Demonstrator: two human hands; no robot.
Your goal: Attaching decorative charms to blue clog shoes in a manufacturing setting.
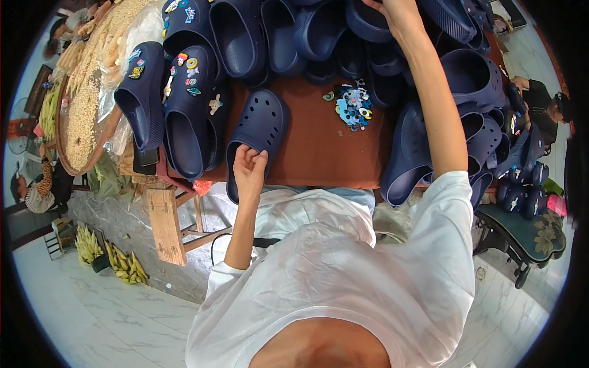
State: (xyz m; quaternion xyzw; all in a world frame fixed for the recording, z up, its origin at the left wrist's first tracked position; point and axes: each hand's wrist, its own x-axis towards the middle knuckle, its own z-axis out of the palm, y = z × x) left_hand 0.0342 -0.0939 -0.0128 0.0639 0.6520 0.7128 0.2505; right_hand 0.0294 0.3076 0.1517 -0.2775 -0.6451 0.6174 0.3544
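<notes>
A plain dark blue clog (260,119) with round holes lies on the brown tabletop (307,135), its toe pointing away from me. My left hand (250,167) pinches the edge of its upper at the opening, thumb and fingers together. At the far side, my right arm stretches up to the heap of clogs, where my right hand (394,13) is on another dark blue clog (367,24); the frame's top edge cuts off part of its fingers. Small blue, white and yellow shoe charms (354,107) form a pile on the table. Left of the plain clog lies a clog with charms (187,116) fixed in it.
More dark blue clogs (405,153) crowd the table's right side and back. At the left is a round tray of pale kernels (83,132), above a wooden stool (165,224). Bananas (126,264) lie on the floor. A dark chair (521,230) and another person (546,113) are at the right.
</notes>
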